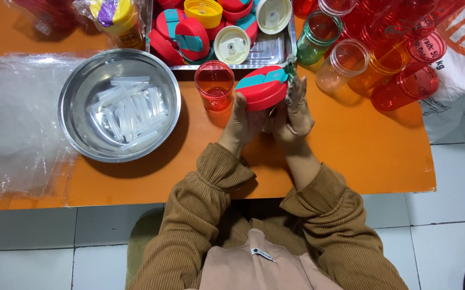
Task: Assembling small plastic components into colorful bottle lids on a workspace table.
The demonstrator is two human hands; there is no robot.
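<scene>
We hold a red lid with teal bands [263, 87] between both hands, above the orange table [361, 145], a little right of the middle and just near of a metal tray [275, 51]. Our left hand [243, 121] cups the lid from its near left side, the fingers curled up around its edge. Our right hand [295, 113] presses against the lid's right side, its fingers stretched upward along the rim; they close on the lid, and a scrap of greenish cloth or plastic shows at their tips, too small to tell apart. Both wrists come out of ribbed brown sleeves [211, 188].

Just left of the lid, touching or nearly touching it, stands an open red translucent cup [214, 85]. Farther left sits a round steel bowl [119, 104] holding a heap of clear plastic straws or tubes [130, 110]. At the far left lie crumpled clear plastic bags [17, 118].

The metal tray on the far side holds more red-and-teal lids [189, 37], a yellow lid [203, 12] and two cream lids [232, 44]. To the right of it lies a pile of translucent cups on their sides: green [318, 35], clear [342, 62], orange [382, 64] and red [407, 86]. A white printed sack [463, 59] lies beyond them at the table's right edge.
</scene>
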